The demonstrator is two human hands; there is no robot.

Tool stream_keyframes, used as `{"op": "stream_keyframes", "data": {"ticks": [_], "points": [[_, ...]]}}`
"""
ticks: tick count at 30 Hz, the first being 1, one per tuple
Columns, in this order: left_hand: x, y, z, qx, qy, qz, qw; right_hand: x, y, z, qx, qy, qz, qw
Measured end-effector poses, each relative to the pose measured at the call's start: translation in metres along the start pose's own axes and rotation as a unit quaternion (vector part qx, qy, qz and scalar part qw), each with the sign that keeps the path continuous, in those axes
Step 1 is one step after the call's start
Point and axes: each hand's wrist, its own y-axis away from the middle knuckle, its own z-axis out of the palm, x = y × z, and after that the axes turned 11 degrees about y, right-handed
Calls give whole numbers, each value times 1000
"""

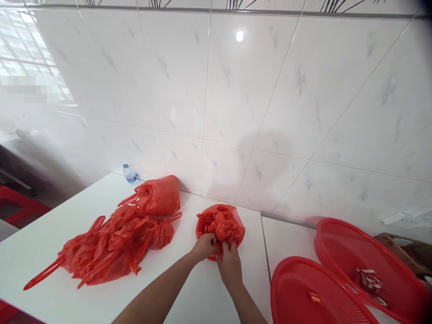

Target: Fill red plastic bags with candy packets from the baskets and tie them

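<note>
A red plastic bag [221, 222], bunched and crumpled at its top, rests on the white table in front of me. At the bag's near side, my left hand [204, 246] is closed on the plastic, fingers curled in. Beside it my right hand [230, 263] pinches the same bag, its fingertips partly sunk in the folds. The two hands are close together. What is inside the bag is hidden. To the left lies a heap of red plastic bags [111, 245] with loose handles, and a fuller red bag [160, 195] sits behind the heap.
A small water bottle [130, 174] stands at the table's back left, near the tiled wall [182, 90]. On the right are two red plastic baskets [293, 288] holding small wrappers [370, 281]. A cardboard box [405, 252] is at the far right, and a red stool [20, 204] at the far left.
</note>
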Motion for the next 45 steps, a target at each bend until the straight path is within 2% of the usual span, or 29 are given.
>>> {"op": "stream_keyframes", "data": {"ticks": [3,5,9,10,11,15,17,19,21,23,25,27,29,33,36,38,42,45], "points": [[6,11,-1,-10,25,24,999,9,1,5,8,37,4,999],[11,16,-4,10,29,34,999,13,4,7,7,34,-9,999],[26,16,-11,151,28,72,985,17,10,10,-13,29,-21,999],[31,14,-12,169,29,89,981,17,11,11,-21,35,-17,999],[34,12,-14,168,28,107,980,17,12,12,-27,37,-13,999],[41,6,-14,88,19,136,987,15,17,9,-35,-4,-11,999],[38,7,-11,92,19,138,986,11,19,1,-28,-38,-6,999],[34,11,-8,95,19,143,985,6,20,-8,14,-61,26,998],[28,16,-5,87,16,151,985,2,17,-19,87,-64,61,992],[23,20,-2,76,8,159,984,1,9,-29,146,-48,62,986],[20,25,1,66,-1,163,984,4,-3,-38,160,-19,49,986],[17,30,4,58,-10,165,985,8,-15,-45,123,3,43,992],[16,33,8,52,-17,165,985,10,-24,-51,58,-7,41,997],[19,35,12,62,-40,162,984,-2,-29,-61,-9,-130,25,991],[24,30,12,80,-68,152,983,-17,-22,-69,-39,-238,26,970],[28,25,9,89,-73,151,982,-23,-15,-75,-54,-292,52,954],[34,15,3,88,-98,135,982,-19,-1,-90,-55,-377,109,918],[33,12,-4,76,-120,98,985,-12,4,-103,-44,-445,116,887]]}}
